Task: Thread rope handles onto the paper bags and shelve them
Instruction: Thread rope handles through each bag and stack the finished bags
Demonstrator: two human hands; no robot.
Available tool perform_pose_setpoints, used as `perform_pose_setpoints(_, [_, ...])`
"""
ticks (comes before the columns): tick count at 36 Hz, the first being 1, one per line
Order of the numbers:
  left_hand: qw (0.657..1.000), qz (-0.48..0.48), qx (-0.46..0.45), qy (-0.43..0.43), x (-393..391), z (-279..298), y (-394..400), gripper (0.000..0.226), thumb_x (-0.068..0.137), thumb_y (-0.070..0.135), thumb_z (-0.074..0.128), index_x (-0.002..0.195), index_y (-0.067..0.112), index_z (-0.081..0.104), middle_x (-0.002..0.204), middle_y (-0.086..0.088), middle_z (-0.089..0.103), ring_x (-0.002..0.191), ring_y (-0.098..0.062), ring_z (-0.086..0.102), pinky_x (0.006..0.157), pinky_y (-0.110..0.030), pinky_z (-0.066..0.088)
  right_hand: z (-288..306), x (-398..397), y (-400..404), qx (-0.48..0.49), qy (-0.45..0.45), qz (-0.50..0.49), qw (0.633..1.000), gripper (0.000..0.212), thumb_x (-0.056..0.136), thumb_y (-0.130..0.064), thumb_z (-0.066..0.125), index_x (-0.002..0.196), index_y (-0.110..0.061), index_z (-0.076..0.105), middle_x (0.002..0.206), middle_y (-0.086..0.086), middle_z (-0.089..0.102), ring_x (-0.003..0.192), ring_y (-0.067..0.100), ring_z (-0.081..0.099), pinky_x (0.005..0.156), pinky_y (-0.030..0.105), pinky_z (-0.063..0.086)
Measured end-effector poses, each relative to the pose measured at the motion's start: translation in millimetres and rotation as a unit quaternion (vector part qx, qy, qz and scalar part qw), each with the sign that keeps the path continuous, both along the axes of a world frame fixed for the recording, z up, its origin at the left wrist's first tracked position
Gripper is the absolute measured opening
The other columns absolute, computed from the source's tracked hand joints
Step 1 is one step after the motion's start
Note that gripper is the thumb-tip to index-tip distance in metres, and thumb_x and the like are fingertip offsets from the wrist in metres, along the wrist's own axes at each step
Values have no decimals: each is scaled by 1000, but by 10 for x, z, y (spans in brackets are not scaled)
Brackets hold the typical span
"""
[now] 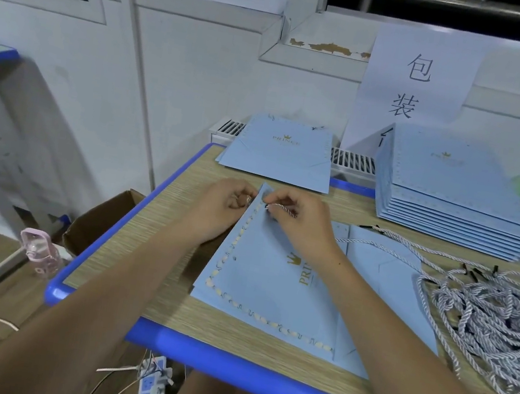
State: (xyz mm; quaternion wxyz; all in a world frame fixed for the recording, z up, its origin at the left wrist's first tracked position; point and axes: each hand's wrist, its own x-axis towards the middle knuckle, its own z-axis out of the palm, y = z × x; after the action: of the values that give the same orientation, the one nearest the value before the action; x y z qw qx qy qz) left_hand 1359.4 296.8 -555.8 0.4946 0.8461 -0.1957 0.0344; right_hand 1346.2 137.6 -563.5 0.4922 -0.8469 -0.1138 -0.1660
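A flat light-blue paper bag (260,275) lies on the desk (160,215), its long axis running away from the person toward the hands. At its far corner the right hand (298,223) pinches a twisted rope handle (278,209); the left hand (223,203), fingers curled, grips the bag's edge beside it.

White wall (205,62), blue-edged desk (226,358)

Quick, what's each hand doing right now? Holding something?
Left hand: fingers curled, pinching the top edge of the blue paper bag.
Right hand: fingers curled, pinching the end of a rope handle at that same bag edge.
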Motion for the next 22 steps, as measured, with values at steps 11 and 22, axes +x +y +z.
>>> perform_pose_setpoints(11, [996,-6,61,-67,-9,11,-47,15,88,6,60,99,7,70,74,10,55,69,-3,52,67,-17,42,3,-1,-8,67,14,16,998,27,87,1,62,77,-24,65,84,-13,66,79,1,62,83,24,53])
perform_pose_setpoints(22, [993,21,96,-64,35,21,-39,17,88,12,60,91,-2,68,88,-14,69,86,-31,62,78,-43,48,-19,0,-21,-54,-27,-20,998,9,87,-7,62,90,-12,68,84,-9,64,76,-2,57,72,6,42])
